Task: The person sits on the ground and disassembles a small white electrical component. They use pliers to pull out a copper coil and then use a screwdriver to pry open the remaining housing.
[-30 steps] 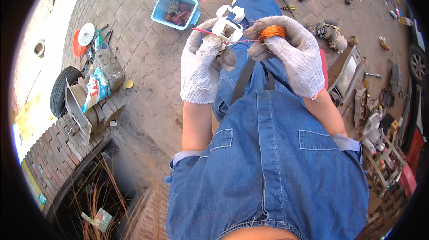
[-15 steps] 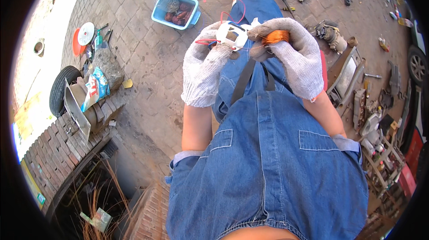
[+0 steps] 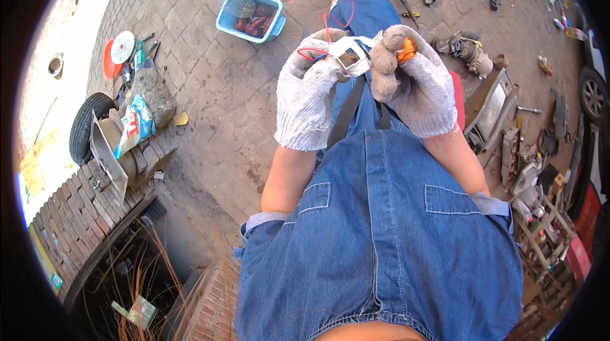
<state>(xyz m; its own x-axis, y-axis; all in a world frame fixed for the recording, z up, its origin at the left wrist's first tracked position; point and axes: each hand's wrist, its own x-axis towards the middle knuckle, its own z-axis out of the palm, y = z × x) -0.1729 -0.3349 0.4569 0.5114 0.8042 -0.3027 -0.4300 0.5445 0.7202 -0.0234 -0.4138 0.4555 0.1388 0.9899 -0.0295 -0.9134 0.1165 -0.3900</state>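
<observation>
My left hand (image 3: 310, 96), in a soiled white knit glove, is closed on a white plastic coil bobbin (image 3: 349, 56) with a square opening in its middle. Red and blue wires stick out of the bobbin; a red wire (image 3: 327, 20) loops up above my fingers. My right hand (image 3: 419, 80), gloved alike, is closed round a bundle of orange copper wire (image 3: 406, 50), mostly hidden by the fingers. Its fingertips are close to the bobbin's right side. Whether they touch it I cannot tell. Both hands are above my denim-covered lap.
A blue plastic basin (image 3: 250, 17) with dark reddish coils stands on the brick paving ahead. To the left are a tire (image 3: 89, 126), a stone (image 3: 154, 99) and an open pit (image 3: 133, 277). Metal parts (image 3: 470, 48) and tools lie scattered on the right.
My left hand has shifted right and the bobbin has turned. The fingers of my right hand have curled inward, covering more of the copper wire.
</observation>
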